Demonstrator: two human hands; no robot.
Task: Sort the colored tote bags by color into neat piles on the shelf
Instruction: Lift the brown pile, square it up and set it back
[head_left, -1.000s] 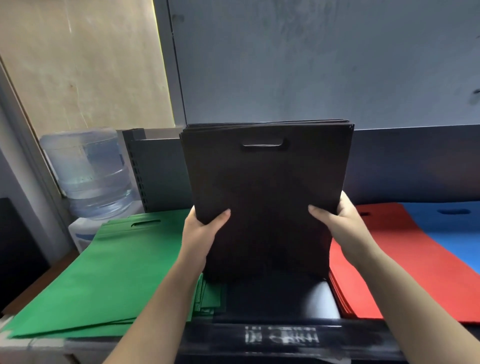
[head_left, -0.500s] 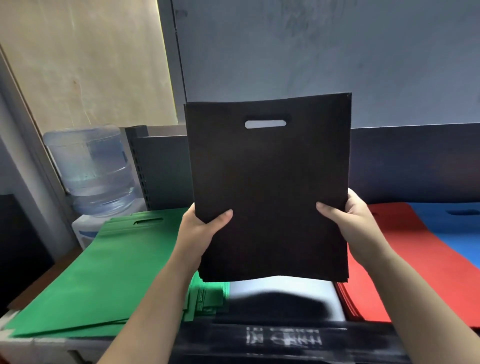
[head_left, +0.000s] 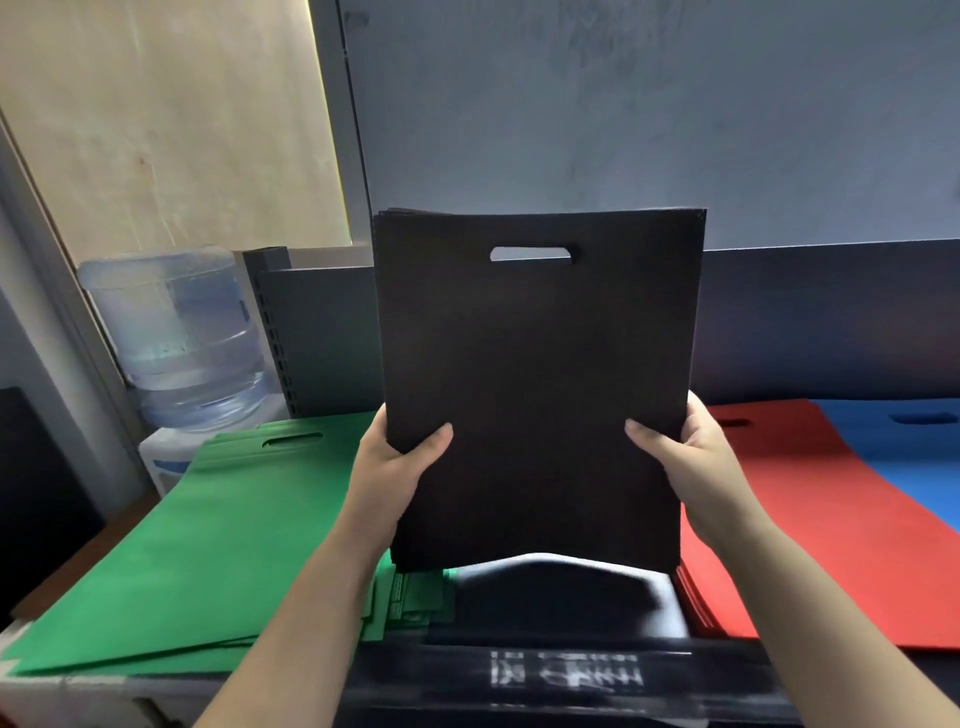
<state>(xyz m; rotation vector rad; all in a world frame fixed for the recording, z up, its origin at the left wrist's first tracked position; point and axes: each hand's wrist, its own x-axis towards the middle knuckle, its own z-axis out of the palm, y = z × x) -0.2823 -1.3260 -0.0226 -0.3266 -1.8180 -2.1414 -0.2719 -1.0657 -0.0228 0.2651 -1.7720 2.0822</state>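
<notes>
While shelf-edge writing (head_left: 566, 675) blurs, hands (head_left: 400, 467) grip black bags (head_left: 535, 384).

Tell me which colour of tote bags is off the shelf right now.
The black bags. Left hand and right hand hold them upright by the side edges, while the green pile, red pile and blue pile lie flat.

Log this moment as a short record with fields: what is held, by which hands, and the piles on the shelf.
held: stack of black tote bags, upright, handle cutout on top
left hand: grips the stack's left edge
right hand: grips the stack's right edge
left pile: green tote bags, flat
right piles: red tote bags, then blue tote bags
beside the shelf: water bottle
</notes>
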